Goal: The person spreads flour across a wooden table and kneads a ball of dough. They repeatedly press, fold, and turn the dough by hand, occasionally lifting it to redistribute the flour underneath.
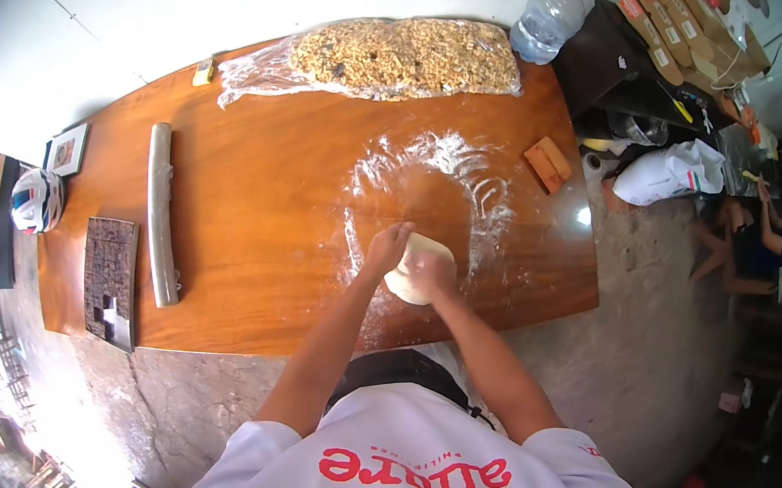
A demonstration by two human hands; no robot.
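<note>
While the pale dough (419, 269) is lying on the floured patch of the wooden table (269, 198), both hands are pressing on it. The left hand (384, 248) is resting against the dough's near-left edge, fingers curled narrow and tips pointing up the board. The right hand (431, 269) is lying on top, fingers bent over the dough; how tightly it is gripping cannot be told. Beyond the fingertips, loose flour (441, 167) is spreading in a ring. Further beyond, a plastic-wrapped tray of chopped nuts (406, 56) is sitting. Well off to the left of the fingers, a long metal rolling pin (161, 214) and a dark carved block (110, 278) are lying.
</note>
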